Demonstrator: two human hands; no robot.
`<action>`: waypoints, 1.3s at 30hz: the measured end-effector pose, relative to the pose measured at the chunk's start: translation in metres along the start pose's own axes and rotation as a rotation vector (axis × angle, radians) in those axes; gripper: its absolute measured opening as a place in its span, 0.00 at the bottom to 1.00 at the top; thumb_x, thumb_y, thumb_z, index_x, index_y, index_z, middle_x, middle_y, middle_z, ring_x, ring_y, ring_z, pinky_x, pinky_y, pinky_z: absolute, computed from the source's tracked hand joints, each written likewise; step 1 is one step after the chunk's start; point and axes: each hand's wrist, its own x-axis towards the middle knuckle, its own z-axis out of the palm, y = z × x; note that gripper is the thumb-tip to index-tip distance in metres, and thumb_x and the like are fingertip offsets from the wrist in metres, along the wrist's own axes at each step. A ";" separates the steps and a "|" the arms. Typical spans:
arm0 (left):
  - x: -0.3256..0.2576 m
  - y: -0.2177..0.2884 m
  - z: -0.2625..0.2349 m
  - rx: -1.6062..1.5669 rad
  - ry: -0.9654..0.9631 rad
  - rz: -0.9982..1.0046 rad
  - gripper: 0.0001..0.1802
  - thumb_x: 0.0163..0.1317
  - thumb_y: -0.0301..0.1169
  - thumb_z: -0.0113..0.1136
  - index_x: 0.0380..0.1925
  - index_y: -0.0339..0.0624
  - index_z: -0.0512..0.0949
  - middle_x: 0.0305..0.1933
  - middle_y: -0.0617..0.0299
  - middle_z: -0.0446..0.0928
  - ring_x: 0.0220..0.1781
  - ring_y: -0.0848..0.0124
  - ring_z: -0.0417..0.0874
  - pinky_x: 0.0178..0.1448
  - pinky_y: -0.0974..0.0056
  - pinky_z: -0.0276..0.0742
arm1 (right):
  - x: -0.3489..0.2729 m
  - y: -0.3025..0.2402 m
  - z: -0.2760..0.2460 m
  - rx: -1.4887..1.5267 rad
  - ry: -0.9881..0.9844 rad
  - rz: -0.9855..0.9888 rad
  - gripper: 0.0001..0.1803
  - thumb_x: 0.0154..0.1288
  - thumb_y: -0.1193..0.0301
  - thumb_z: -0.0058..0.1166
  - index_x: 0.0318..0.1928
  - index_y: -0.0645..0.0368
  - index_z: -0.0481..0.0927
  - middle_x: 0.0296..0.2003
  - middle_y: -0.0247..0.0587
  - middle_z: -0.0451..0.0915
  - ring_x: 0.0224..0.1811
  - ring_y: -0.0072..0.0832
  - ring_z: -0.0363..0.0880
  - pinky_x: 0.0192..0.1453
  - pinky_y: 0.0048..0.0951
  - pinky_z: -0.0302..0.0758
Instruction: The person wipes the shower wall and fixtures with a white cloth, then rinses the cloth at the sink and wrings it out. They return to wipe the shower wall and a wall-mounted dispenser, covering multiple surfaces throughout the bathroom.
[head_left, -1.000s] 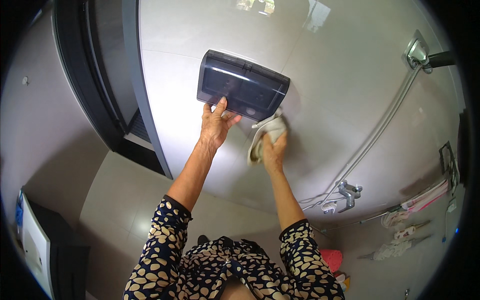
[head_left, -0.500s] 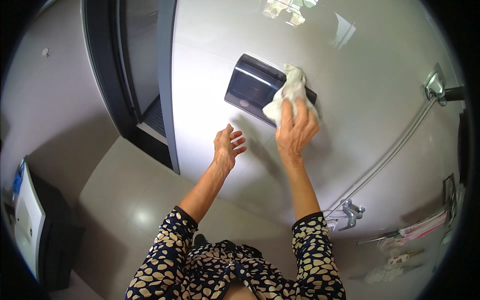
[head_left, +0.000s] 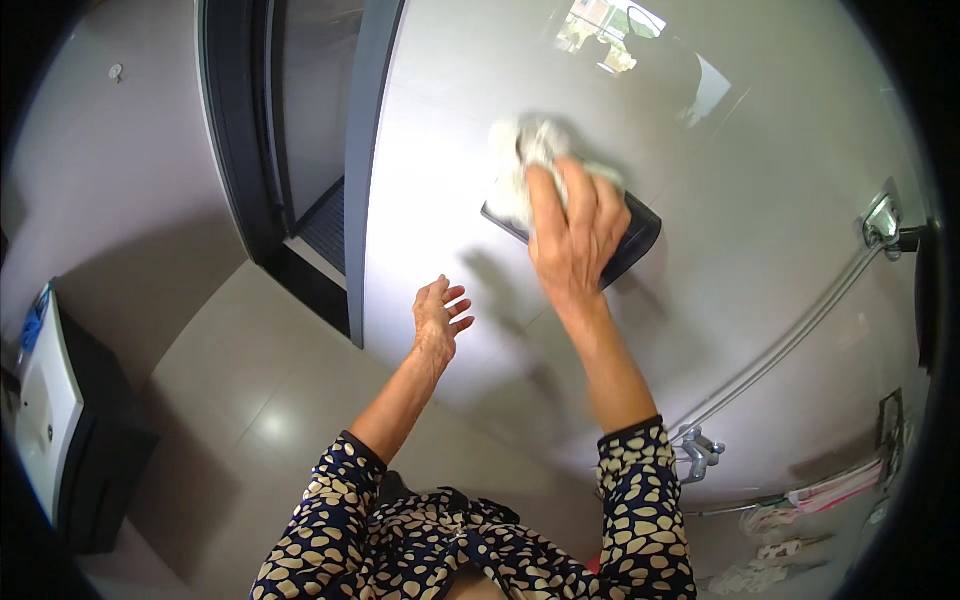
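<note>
My right hand (head_left: 578,225) grips a crumpled white cloth (head_left: 520,172), its fingers bent over it. The cloth lies on the left and upper part of a dark box-shaped wall dispenser (head_left: 636,243) and hides much of it. Only the dispenser's right end and a bit of its lower left edge show. To the lower left, my left hand (head_left: 438,318) hovers in front of the pale wall with fingers apart, holding nothing.
A dark-framed doorway (head_left: 366,150) stands left of the wall. On the right are a shower bracket (head_left: 884,218), its hose (head_left: 800,328), a chrome mixer tap (head_left: 700,455) and a rail with hanging cloths (head_left: 835,487). A white washbasin (head_left: 50,400) on a dark cabinet sits far left.
My right hand has moved the cloth from the dispenser's right part to its left and upper part. My left hand stays empty, slightly lower. The whole view has shifted a little.
</note>
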 end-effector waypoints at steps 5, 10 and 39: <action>-0.017 -0.001 0.013 -0.060 -0.129 -0.008 0.33 0.61 0.50 0.52 0.61 0.47 0.56 0.53 0.53 0.65 0.49 0.57 0.73 0.41 0.53 0.76 | -0.028 -0.006 0.036 -0.271 -0.270 -0.082 0.12 0.54 0.67 0.55 0.41 0.46 0.77 0.45 0.28 0.72 0.47 0.28 0.68 0.46 0.39 0.60; -0.023 0.015 -0.009 -0.057 -0.158 0.037 0.38 0.59 0.55 0.53 0.64 0.52 0.54 0.59 0.51 0.60 0.54 0.51 0.71 0.43 0.48 0.77 | -0.072 -0.035 0.033 -0.191 -0.396 -0.111 0.11 0.55 0.66 0.52 0.41 0.47 0.77 0.43 0.28 0.73 0.46 0.26 0.70 0.47 0.39 0.60; -0.035 0.081 0.149 0.965 0.106 1.604 0.18 0.45 0.30 0.67 0.40 0.55 0.79 0.47 0.61 0.74 0.47 0.57 0.68 0.38 0.56 0.68 | -0.039 0.076 -0.055 0.062 -0.564 0.158 0.35 0.46 0.70 0.65 0.58 0.55 0.67 0.57 0.41 0.65 0.59 0.40 0.61 0.58 0.46 0.57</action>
